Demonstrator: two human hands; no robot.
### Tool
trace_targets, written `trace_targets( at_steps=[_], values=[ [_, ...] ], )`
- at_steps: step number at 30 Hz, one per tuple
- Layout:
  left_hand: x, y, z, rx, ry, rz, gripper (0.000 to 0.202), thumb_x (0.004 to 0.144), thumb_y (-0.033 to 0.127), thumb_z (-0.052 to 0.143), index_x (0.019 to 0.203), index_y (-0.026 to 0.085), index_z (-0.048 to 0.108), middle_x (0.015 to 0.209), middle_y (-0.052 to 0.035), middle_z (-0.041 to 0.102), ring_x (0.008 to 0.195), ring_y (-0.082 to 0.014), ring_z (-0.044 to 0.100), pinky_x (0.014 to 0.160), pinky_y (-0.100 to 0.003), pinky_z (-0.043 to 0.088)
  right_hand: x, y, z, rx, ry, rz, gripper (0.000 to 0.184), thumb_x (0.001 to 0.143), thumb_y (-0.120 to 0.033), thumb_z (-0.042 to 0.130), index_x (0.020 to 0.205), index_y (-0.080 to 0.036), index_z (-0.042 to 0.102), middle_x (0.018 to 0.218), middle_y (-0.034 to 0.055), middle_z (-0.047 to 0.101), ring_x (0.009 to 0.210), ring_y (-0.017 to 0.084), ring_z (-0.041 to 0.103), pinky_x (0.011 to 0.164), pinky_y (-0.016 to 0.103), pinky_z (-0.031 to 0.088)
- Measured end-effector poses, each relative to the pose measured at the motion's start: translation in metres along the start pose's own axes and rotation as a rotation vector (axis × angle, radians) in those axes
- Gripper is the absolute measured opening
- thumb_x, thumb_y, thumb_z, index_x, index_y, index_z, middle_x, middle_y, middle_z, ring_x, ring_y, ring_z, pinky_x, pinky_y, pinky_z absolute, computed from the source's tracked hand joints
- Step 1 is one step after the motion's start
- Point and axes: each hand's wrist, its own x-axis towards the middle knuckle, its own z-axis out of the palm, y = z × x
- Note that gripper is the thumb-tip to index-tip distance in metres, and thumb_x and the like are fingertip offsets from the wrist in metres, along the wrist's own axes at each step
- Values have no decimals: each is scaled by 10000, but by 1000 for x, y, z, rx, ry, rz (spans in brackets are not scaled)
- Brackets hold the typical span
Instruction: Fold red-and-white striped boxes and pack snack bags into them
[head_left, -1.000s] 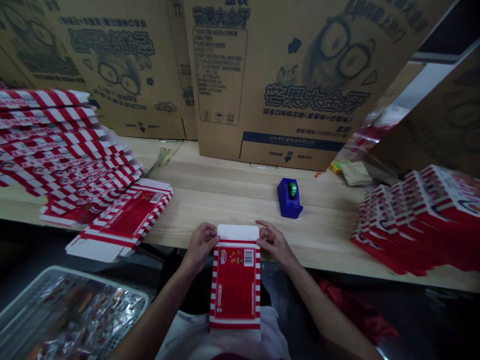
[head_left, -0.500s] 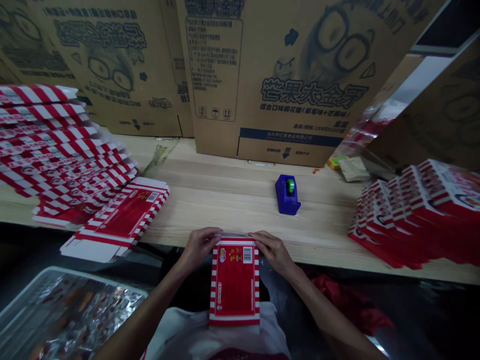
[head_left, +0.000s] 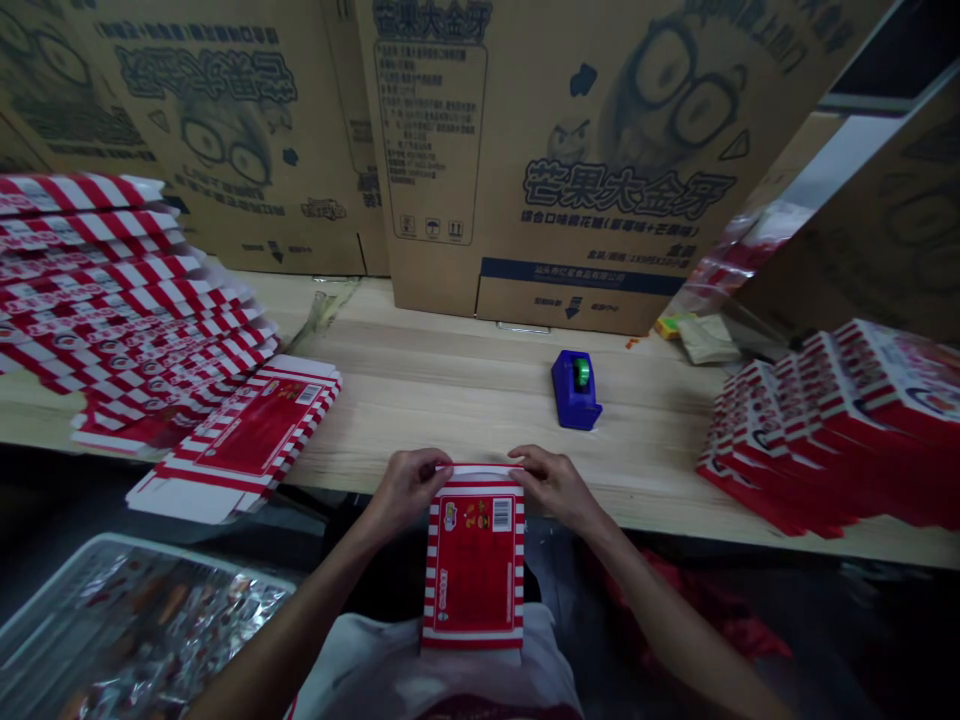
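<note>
A red carton (head_left: 474,570) with white-striped edges and a barcode lies against my body at the table's front edge, its far end toward the table. My left hand (head_left: 409,487) pinches the far left corner, thumb and fingers pressed together there. At the far right corner, my right hand (head_left: 556,487) grips the carton with its thumb on the corner and its index finger partly raised. Between the hands a white-and-red end flap shows along the far edge. The carton's underside is hidden.
Flat striped cartons (head_left: 127,290) are stacked at left, one carton (head_left: 259,425) jutting over the edge. A blue tape dispenser (head_left: 576,390) stands ahead; made-up boxes (head_left: 817,440) are piled right. Large cardboard boxes (head_left: 540,240) line the back. Below left is a bin (head_left: 112,545) of wrapped pieces.
The far end flap now shows a red edge between my hands. My right index finger has lifted a little, and the carton has shifted slightly to the right.
</note>
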Motion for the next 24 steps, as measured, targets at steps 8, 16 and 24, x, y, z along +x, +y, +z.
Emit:
trace_targets(
  at_steps=[8,16,24],
  values=[
    [5,-1,-5,-177,-71,-71,181,760,285,593,661,133,601,604,4,574,576,-111,517,540,-204,392,4,-6,8,270,51,90,117,740,-277,651,713,-163,643,685,19,673,637,149,616,605,248,474],
    [-9,-16,7,-237,-42,-96,204,744,338,662,728,137,628,649,-7,608,596,-121,534,551,-215,407,-16,-4,20,374,127,61,162,769,-335,704,775,-174,689,897,74,727,826,194,667,732,283,518],
    [-8,-24,12,-34,5,86,193,813,296,583,749,140,678,671,-24,577,623,-136,536,575,-238,393,-29,6,30,359,132,45,166,796,-327,673,899,-197,684,1070,86,697,961,206,657,822,323,529]
  ],
)
